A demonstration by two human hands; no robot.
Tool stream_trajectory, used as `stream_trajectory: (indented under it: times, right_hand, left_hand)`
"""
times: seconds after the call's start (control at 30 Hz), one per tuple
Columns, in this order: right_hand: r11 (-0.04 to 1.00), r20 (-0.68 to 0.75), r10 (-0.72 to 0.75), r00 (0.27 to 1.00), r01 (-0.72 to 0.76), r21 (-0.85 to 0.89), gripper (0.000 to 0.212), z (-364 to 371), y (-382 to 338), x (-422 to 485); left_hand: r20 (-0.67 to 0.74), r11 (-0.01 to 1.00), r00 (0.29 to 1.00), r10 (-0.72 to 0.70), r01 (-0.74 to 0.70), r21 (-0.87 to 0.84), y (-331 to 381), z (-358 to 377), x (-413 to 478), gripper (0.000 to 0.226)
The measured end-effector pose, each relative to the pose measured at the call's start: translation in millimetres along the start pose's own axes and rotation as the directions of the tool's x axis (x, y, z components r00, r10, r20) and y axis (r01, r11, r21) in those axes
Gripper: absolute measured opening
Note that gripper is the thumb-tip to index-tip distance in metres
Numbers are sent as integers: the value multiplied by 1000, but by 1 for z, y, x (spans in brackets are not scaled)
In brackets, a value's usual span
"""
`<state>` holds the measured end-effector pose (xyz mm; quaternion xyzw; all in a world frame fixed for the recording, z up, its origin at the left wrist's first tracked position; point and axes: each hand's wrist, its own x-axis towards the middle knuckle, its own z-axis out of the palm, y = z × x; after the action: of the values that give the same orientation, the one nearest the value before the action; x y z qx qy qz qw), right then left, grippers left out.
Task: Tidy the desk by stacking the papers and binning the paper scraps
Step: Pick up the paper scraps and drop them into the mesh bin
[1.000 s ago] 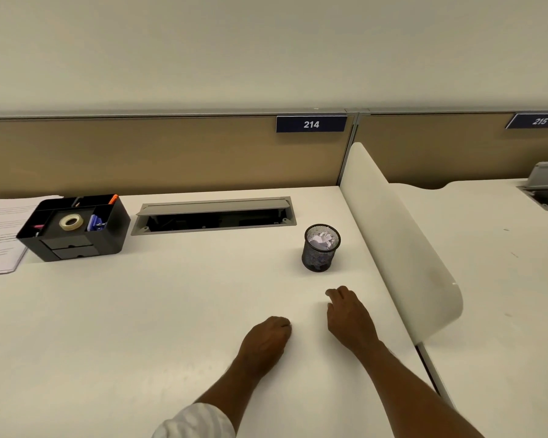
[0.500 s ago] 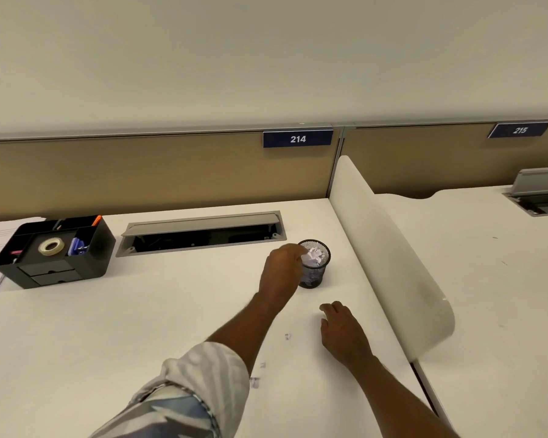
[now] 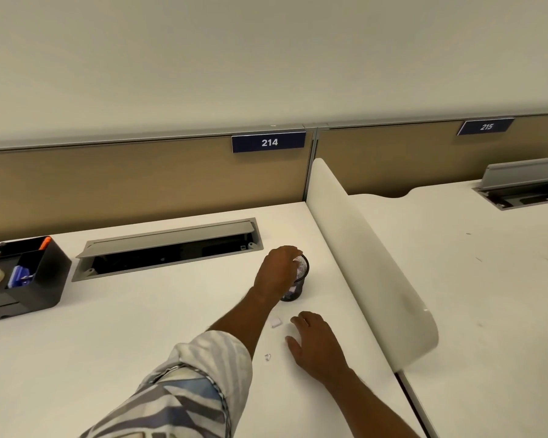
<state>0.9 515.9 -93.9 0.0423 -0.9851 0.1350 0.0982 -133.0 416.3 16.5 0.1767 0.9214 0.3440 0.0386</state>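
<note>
Left hand point(image 3: 279, 270), grip impossible to tell, tops the bin point(image 3: 300, 287); right hand point(image 3: 317, 346) lies spread beside unbinned scraps point(image 3: 276, 322) on the desk point(image 3: 140, 327).

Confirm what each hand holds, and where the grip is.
Right hand: nothing, rests open on desk. Left hand: fingers hidden at mesh bin, cannot tell.

Desk point(image 3: 140, 327) was white. Tan partition point(image 3: 140, 184) stood behind desk, bore sign 214 point(image 3: 269, 142). Cream wall point(image 3: 266, 58) rose beyond desk. Curved white divider point(image 3: 367, 254) stood right of desk.
</note>
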Motion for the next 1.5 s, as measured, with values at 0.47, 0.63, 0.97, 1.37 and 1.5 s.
stream_trajectory:
  times: [0.47,0.63,0.97,1.37,1.5]
  right_hand:
    - [997,300,48,953,-30,-64,74,1,-2,-3]
    - [1000,304,13,952,-16,7,83,-4,-5,1]
    - [996,263,-29,964,7,84,54,-10,-28,7]
    - [980,487,-100,868,171,-103,78,-5,-52,37]
    - [987,483,-130,866,161,-24,54,-5,-55,29]
  left_hand:
    - [-129,996,991,43,-52,-71,-4,-15,-15,38]
    - [-365,999,931,-4,-12,-41,-27,-15,-61,28]
    - [-79,987,995,-55,66,149,-110,15,-195,35]
    - [76,976,997,-19,2,216,-127,17,-267,70]
    - [136,952,990,35,-75,296,-128,15,-273,55]
